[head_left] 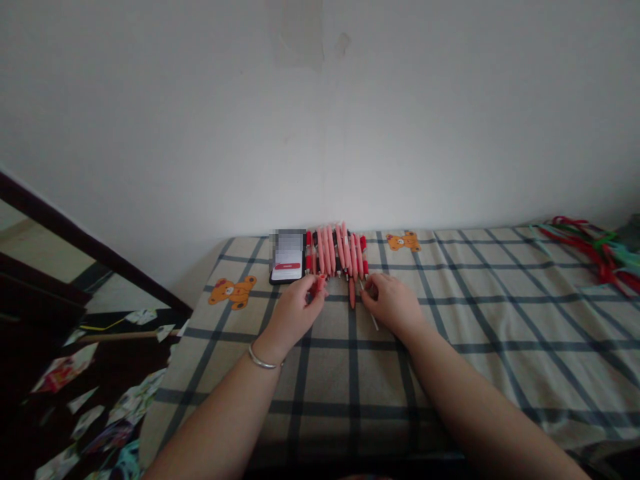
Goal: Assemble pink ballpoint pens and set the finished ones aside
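Note:
A row of several pink and red pens (337,251) lies side by side at the far edge of a checked bedsheet (450,320) with bear prints. My left hand (296,308), with a silver bangle on its wrist, is closed in a pinch on a pink pen piece (320,283) just in front of the row. My right hand (391,301) is closed on a thin white refill (373,320) that sticks out toward me. One more pink pen (352,293) lies on the sheet between the two hands.
A phone (288,257) with a lit screen lies left of the pens, against the white wall. Red and green cords (595,250) are piled at the far right. Scattered paper scraps (100,407) lie on the dark floor to the left.

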A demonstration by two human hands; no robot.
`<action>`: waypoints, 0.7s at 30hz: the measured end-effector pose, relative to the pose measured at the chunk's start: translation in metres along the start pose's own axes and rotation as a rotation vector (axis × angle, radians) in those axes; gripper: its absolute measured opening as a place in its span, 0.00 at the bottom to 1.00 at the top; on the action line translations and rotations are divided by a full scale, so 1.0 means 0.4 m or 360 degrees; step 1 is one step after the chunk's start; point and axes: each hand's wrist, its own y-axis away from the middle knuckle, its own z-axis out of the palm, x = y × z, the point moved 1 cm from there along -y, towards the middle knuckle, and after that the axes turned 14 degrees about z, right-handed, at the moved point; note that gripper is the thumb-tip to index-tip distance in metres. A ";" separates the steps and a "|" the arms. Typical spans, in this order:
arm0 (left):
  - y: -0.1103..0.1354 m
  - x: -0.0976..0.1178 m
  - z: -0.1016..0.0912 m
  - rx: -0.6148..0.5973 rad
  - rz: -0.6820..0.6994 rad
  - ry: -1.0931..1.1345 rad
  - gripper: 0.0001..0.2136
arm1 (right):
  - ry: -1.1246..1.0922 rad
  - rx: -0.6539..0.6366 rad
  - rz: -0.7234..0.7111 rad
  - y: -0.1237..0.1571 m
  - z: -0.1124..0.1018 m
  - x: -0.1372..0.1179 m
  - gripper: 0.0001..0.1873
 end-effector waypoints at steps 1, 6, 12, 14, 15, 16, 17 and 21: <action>0.000 0.000 0.000 0.0003 0.0028 -0.0054 0.06 | 0.0032 -0.0007 0.0008 0.002 -0.002 -0.002 0.07; -0.005 0.009 -0.004 -0.0035 0.0192 -0.0343 0.06 | 0.0195 -0.0047 0.0128 0.008 -0.012 -0.012 0.07; -0.008 0.019 -0.017 -0.0018 0.0319 -0.0614 0.08 | 0.0304 -0.0160 0.0350 0.011 -0.017 -0.021 0.09; -0.008 0.018 -0.017 -0.0026 0.0315 -0.0619 0.07 | 0.0309 -0.0211 0.0390 0.008 -0.017 -0.020 0.10; -0.008 0.017 -0.016 -0.0039 0.0312 -0.0616 0.07 | 0.0306 -0.0235 0.0407 0.006 -0.017 -0.019 0.11; -0.008 0.016 -0.015 -0.0053 0.0308 -0.0612 0.07 | 0.0297 -0.0260 0.0415 0.004 -0.017 -0.017 0.11; -0.008 0.015 -0.014 -0.0071 0.0306 -0.0608 0.06 | 0.0282 -0.0283 0.0417 0.000 -0.017 -0.014 0.11; -0.006 0.012 -0.007 -0.0125 0.0322 -0.0613 0.07 | 0.0180 -0.0377 0.0381 -0.014 -0.016 0.002 0.10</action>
